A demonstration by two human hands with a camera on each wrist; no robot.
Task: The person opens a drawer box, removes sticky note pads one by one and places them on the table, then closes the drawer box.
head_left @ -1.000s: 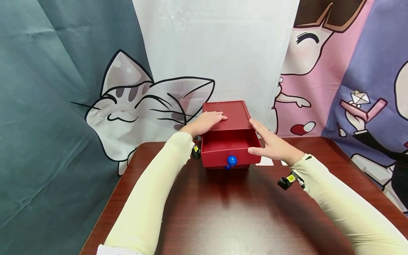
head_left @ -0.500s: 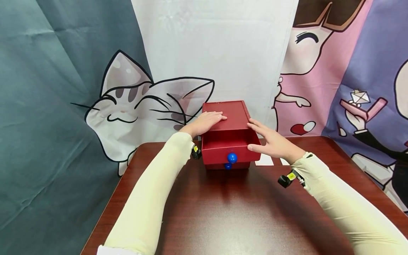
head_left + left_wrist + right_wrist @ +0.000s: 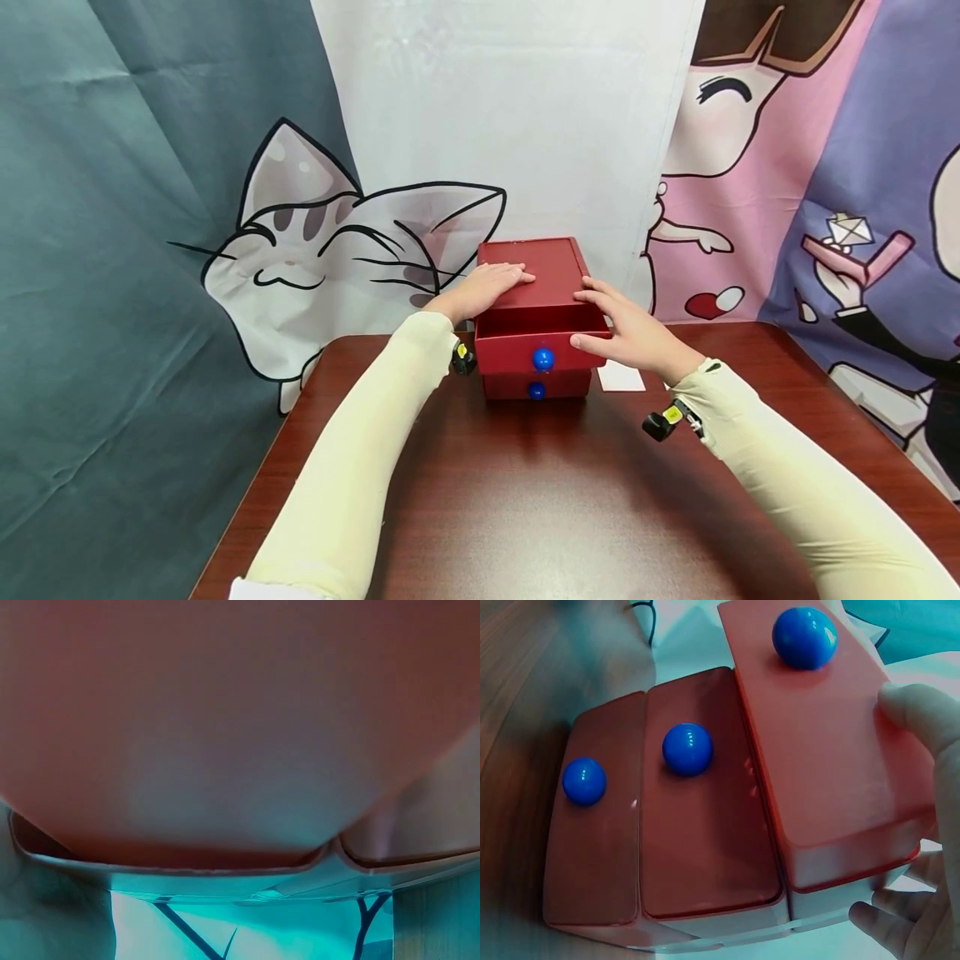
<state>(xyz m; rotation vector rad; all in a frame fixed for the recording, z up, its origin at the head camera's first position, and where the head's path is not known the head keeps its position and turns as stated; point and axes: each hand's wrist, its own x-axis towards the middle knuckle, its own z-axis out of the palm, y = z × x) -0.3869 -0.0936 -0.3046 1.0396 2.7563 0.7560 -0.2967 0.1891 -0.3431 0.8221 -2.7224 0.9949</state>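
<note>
A small red drawer cabinet (image 3: 558,252) with blue round knobs stands at the back of the table. Its top drawer (image 3: 504,353) is pulled partway out, with a dark gap behind its front. My left hand (image 3: 482,288) lies on the left of the cabinet's top, fingers extended. At the right side is my right hand (image 3: 637,332), its thumb (image 3: 919,711) pressing the top drawer's front and the other fingers reaching along the cabinet's side. The middle drawer (image 3: 705,832) and bottom drawer (image 3: 600,855) sit flush. A blurred reddish surface fills most of the left wrist view.
White paper (image 3: 621,377) lies on the brown wooden table (image 3: 510,500) just right of the cabinet. Behind the table hangs a cloth backdrop (image 3: 495,100) with cartoon figures. A wrist camera (image 3: 660,425) hangs below the right wrist.
The top drawer has slid inward, away from me, and more of the drawer front below shows. My right hand has moved slightly left along with it. The left hand has stayed in place.
</note>
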